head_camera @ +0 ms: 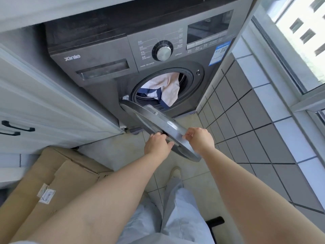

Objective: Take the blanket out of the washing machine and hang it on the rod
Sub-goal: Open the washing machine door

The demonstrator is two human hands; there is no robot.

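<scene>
Both hands, left hand (157, 143) and right hand (198, 138), fingers curled round door (153, 120) rim at 6 o'clock, baring blanket (165, 88) in washing machine (109, 67).

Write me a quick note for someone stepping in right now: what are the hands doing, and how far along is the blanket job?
Left hand and right hand both grip the rim of the open washing machine door.
The white, navy-trimmed blanket still lies in the drum, one fold draped over the opening's edge.
Done: door open.
Left: pull the blanket out and hang it on the rod, which is not in view.
</scene>
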